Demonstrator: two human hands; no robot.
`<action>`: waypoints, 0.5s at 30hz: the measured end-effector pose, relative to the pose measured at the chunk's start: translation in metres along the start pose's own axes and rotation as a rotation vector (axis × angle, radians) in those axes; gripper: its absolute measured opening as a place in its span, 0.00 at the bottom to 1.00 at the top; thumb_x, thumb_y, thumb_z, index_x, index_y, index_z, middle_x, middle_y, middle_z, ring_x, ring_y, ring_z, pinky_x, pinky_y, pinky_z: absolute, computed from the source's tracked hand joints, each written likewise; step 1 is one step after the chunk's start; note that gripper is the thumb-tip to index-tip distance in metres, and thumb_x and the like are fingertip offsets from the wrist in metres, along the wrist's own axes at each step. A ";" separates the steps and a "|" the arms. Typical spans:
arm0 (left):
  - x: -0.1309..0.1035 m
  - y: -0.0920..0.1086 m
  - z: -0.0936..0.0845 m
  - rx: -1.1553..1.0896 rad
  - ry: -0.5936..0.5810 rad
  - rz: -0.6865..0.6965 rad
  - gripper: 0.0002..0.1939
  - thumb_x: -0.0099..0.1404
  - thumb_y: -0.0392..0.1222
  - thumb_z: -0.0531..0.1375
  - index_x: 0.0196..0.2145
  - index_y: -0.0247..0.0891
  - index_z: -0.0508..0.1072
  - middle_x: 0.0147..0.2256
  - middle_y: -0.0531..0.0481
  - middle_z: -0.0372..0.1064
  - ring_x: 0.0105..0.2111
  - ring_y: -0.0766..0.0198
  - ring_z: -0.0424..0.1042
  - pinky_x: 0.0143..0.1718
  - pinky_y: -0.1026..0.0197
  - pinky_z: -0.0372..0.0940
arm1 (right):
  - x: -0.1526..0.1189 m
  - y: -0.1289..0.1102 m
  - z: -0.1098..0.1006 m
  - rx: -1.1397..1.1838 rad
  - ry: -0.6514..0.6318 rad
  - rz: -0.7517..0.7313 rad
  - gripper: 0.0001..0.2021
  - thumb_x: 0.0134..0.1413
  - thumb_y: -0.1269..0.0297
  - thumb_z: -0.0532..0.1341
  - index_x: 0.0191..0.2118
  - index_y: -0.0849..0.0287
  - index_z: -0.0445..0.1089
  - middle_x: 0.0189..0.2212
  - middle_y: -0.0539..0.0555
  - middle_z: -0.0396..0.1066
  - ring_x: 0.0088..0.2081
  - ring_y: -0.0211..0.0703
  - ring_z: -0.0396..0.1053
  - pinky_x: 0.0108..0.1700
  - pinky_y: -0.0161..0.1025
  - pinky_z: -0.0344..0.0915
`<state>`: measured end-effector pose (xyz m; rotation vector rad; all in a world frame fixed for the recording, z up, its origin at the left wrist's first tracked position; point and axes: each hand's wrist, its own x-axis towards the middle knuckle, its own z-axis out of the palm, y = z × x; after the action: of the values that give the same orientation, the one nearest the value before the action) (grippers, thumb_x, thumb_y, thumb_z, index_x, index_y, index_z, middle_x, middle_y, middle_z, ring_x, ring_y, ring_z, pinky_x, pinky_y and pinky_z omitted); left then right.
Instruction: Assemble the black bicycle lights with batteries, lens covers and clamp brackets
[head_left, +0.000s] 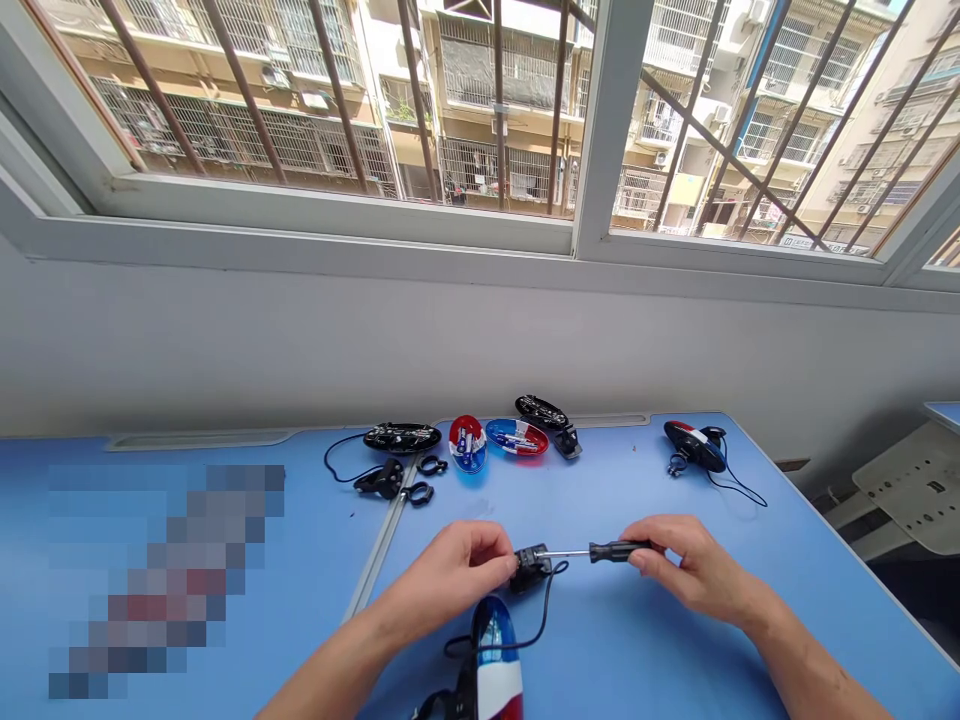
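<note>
Between thumb and fingers, my left hand [471,568] grips a small black plastic clip-like part [531,568] just above the table. My right hand [686,560] holds a screwdriver [616,551] by its black handle. The screwdriver lies level, its metal shaft reaching left to the black part; the exact contact of its tip is too small to tell. A black cable [544,620] loops from the part down to a blue, white and red oval lamp [496,660] at the near edge of the view, partly cut off.
Along the back of the blue table [600,650] lie a black oval base [402,438], black clamp pieces [384,480], two red-and-blue covers [517,437], another black base [541,411] and an assembled lamp [696,446]. A blurred patch [165,580] hides something at left. Behind stands a wall with barred windows.
</note>
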<state>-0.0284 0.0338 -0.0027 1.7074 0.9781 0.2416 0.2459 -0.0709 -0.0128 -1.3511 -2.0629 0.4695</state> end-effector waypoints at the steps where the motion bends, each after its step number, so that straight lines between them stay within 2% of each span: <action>1: 0.000 -0.001 0.001 -0.006 -0.001 0.006 0.09 0.52 0.47 0.57 0.23 0.38 0.67 0.22 0.55 0.62 0.26 0.61 0.63 0.28 0.62 0.55 | 0.000 0.000 0.000 0.003 0.000 0.001 0.17 0.67 0.56 0.50 0.39 0.59 0.72 0.25 0.52 0.70 0.25 0.38 0.61 0.28 0.34 0.60; 7: 0.000 -0.001 0.001 -0.062 -0.012 0.053 0.07 0.51 0.45 0.58 0.24 0.39 0.66 0.22 0.57 0.60 0.25 0.64 0.60 0.27 0.62 0.53 | -0.001 0.001 0.000 0.009 -0.004 0.005 0.17 0.67 0.56 0.50 0.39 0.59 0.72 0.26 0.53 0.71 0.26 0.38 0.62 0.28 0.34 0.60; 15: -0.001 0.003 0.000 -0.031 -0.001 0.007 0.09 0.51 0.47 0.57 0.23 0.38 0.67 0.22 0.56 0.60 0.25 0.62 0.60 0.28 0.62 0.54 | -0.001 0.001 0.000 -0.006 -0.012 0.001 0.18 0.68 0.55 0.49 0.39 0.59 0.72 0.26 0.53 0.72 0.26 0.38 0.63 0.28 0.34 0.61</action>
<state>-0.0274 0.0327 0.0001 1.6827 0.9628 0.2592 0.2470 -0.0709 -0.0139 -1.3562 -2.0747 0.4740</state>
